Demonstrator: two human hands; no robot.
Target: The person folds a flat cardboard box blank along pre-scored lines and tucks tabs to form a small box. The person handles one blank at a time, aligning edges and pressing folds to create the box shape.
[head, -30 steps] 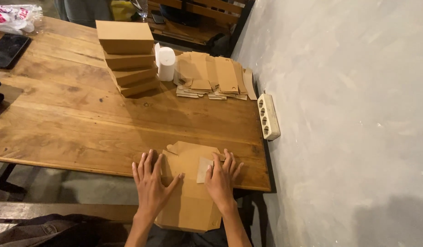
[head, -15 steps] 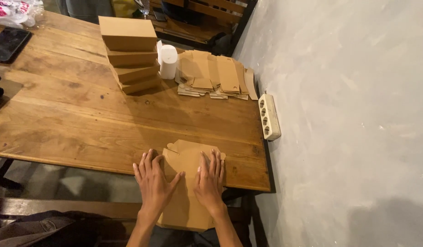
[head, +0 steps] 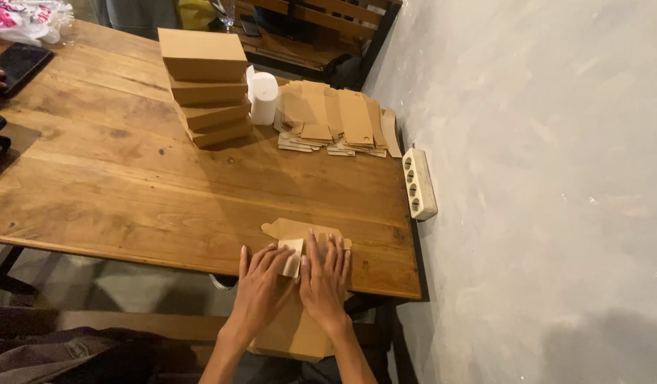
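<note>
Both hands flat, fingers spread, gripping nothing: left hand [head: 261,284] and right hand [head: 325,277] press side by side on flat cardboard blank [head: 296,231] w/ small pale label [head: 293,256] btwn them, at wooden table [head: 129,192] near edge, 6 o'clock. Stacked boxes [head: 204,85] at 11, white roll [head: 264,98] beside, more flat blanks [head: 339,121] at 12.

Both hands [head: 293,281] have drawn together on the cardboard sheet [head: 296,229].

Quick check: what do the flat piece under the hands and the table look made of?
The flat box blank looks like brown cardboard: matte, thin, with die-cut tabs, pressed under both the left hand and right hand. The table looks like varnished wood planks: visible grain, knots, slight sheen.
</note>
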